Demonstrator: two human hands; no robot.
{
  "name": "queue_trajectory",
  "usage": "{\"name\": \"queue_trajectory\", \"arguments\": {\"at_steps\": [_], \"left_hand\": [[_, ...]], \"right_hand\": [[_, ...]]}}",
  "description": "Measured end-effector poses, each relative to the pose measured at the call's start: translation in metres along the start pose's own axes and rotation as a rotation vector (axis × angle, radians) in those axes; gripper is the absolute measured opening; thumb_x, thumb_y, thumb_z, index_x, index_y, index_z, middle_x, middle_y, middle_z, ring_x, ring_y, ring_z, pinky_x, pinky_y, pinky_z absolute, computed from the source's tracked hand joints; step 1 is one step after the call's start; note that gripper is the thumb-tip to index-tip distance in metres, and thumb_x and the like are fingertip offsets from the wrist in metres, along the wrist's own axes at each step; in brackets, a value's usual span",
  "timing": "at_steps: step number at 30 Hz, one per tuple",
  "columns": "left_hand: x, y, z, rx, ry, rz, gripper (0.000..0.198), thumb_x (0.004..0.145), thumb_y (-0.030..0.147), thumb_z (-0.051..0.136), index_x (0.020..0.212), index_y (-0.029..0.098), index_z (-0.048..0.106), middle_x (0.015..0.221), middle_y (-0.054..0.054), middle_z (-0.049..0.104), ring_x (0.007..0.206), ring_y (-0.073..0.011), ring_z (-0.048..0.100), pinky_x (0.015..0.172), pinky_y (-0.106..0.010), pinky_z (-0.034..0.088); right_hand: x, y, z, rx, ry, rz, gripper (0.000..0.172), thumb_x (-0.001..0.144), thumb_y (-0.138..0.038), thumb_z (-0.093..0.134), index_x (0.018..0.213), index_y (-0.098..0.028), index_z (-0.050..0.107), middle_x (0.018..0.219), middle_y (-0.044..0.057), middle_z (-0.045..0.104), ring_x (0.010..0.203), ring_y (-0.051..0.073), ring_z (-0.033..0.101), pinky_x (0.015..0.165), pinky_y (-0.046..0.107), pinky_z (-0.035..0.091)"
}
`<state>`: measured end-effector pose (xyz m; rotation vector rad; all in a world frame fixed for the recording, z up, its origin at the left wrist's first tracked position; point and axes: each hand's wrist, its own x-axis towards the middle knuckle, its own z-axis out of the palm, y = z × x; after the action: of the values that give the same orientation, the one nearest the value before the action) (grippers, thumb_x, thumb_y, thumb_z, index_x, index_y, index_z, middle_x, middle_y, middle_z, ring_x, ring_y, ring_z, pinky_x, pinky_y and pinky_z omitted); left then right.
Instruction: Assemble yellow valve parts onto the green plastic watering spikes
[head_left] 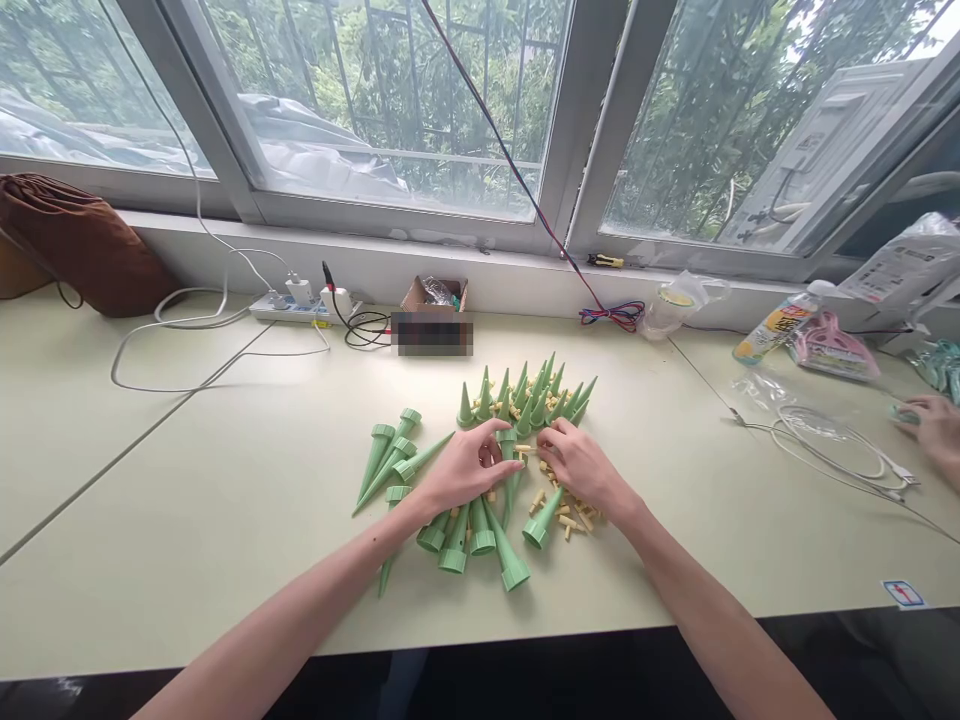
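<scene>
My left hand [471,464] curls its thumb and fingers around a green plastic spike [508,442], its wide ribbed end up. Just to the right, my right hand [576,460] pinches a small yellow plug [523,449] close to that spike. Behind both hands, several green spikes [538,408] stand point up with yellow plugs among them. Loose spikes [381,448] lie to the left of my left hand, and more spikes [454,552] lie in front of it. A pile of yellow plugs [570,524] is partly hidden beneath my right hand.
A power strip [271,308] with cables and a small cardboard box [414,293] sit along the window wall. At right are a bottle [780,325], a pink item [834,348] and a coiled white cable [832,450]. Another person's hand [934,430] shows at the right edge.
</scene>
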<state>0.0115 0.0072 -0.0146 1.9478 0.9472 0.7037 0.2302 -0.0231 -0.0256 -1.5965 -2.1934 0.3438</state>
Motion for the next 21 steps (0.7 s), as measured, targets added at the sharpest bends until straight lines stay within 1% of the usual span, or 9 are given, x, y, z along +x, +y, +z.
{"name": "queue_trajectory", "arguments": {"at_steps": [4, 7, 13, 18, 21], "left_hand": [[0.0003, 0.0010, 0.0004, -0.001, 0.027, -0.005, 0.038, 0.092, 0.048, 0.055, 0.116, 0.019, 0.060, 0.064, 0.002, 0.056, 0.053, -0.0139, 0.050, 0.049, -0.022, 0.037], [0.0009, -0.0003, 0.0012, -0.016, 0.033, -0.021, 0.038, 0.095, 0.048, 0.048, 0.115, 0.018, 0.060, 0.061, 0.003, 0.054, 0.050, -0.0135, 0.046, 0.047, -0.022, 0.035], [0.0011, -0.0043, 0.0018, -0.017, 0.021, -0.031, 0.039, 0.098, 0.048, 0.043, 0.115, 0.019, 0.062, 0.061, 0.002, 0.057, 0.047, -0.0129, 0.048, 0.048, -0.023, 0.040], [0.0001, -0.0029, 0.0009, 0.028, 0.022, -0.022, 0.040, 0.097, 0.048, 0.045, 0.113, 0.018, 0.066, 0.062, 0.002, 0.057, 0.049, -0.0119, 0.048, 0.050, -0.023, 0.041], [0.0006, -0.0039, 0.0013, 0.100, 0.061, 0.030, 0.039, 0.098, 0.046, 0.045, 0.113, 0.018, 0.068, 0.069, 0.000, 0.061, 0.055, -0.0128, 0.050, 0.054, -0.023, 0.043]], "right_hand": [[-0.0004, -0.0012, -0.0005, -0.006, -0.013, 0.009, 0.014, 0.099, -0.019, 0.048, 0.091, -0.019, 0.060, 0.090, 0.003, 0.053, 0.064, 0.014, 0.053, 0.059, 0.027, 0.045], [-0.0010, -0.0018, -0.0009, -0.004, -0.016, 0.013, 0.015, 0.099, -0.020, 0.047, 0.090, -0.019, 0.059, 0.091, 0.003, 0.053, 0.064, 0.014, 0.053, 0.059, 0.027, 0.045], [-0.0016, -0.0037, -0.0017, 0.037, 0.014, 0.014, 0.014, 0.100, -0.021, 0.045, 0.094, -0.020, 0.057, 0.095, 0.004, 0.054, 0.067, 0.015, 0.055, 0.059, 0.027, 0.045], [-0.0017, -0.0068, -0.0024, 0.107, 0.035, 0.005, 0.015, 0.101, -0.020, 0.041, 0.091, -0.020, 0.053, 0.085, 0.003, 0.059, 0.069, 0.017, 0.055, 0.062, 0.029, 0.044], [-0.0019, -0.0077, -0.0016, 0.160, 0.058, -0.002, 0.016, 0.100, -0.020, 0.041, 0.088, -0.021, 0.052, 0.079, 0.002, 0.060, 0.065, 0.017, 0.053, 0.059, 0.028, 0.042]]}}
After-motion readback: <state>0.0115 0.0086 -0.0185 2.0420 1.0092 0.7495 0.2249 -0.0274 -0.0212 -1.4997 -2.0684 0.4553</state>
